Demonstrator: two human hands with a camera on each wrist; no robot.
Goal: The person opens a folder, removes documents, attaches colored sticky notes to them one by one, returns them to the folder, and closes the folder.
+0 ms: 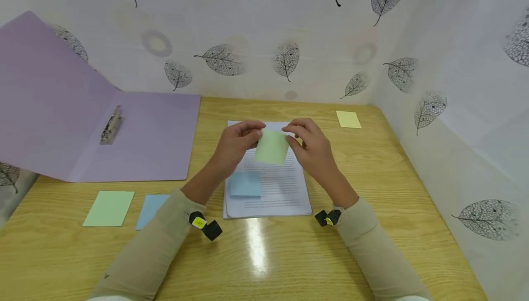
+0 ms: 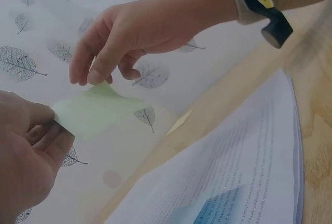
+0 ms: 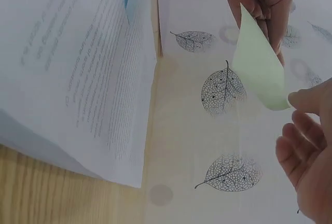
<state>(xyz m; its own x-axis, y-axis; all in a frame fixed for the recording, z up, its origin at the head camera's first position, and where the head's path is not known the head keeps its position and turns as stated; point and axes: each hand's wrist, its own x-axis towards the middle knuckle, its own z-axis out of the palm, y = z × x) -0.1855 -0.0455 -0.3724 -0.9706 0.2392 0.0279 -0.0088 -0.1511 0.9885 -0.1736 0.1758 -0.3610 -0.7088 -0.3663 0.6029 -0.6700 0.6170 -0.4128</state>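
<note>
1. Left hand (image 1: 236, 144): I pinch one edge of a light green note (image 1: 271, 147) between thumb and fingers.
2. Right hand (image 1: 312, 144): I pinch the note near its opposite edge, thumb against finger; my remaining fingers are bent and clear of it.
3. Location of the green note: suspended between my two hands, above the printed sheets (image 1: 285, 190) and apart from them. Both wrist views show the paper bowed rather than flat.
4. Printed sheets: stacked on the wooden table (image 1: 405, 190) in front of me, edges slightly out of line. A blue note (image 1: 245, 184) lies on the top page, toward its lower left.
5. Left side: a purple folder (image 1: 161, 140) stands open, cover raised, with a metal clip (image 1: 111, 126) near the fold.
6. Below the folder: a green square (image 1: 109, 208) and, beside it, a blue square (image 1: 149, 210), the latter partly covered by my left sleeve (image 1: 140, 250).
7. Far right: a yellow square (image 1: 349, 119) lies on the table near the leaf-patterned backdrop (image 1: 256, 16).
8. Both wrists: I wear a black device with a yellow label on each.
</note>
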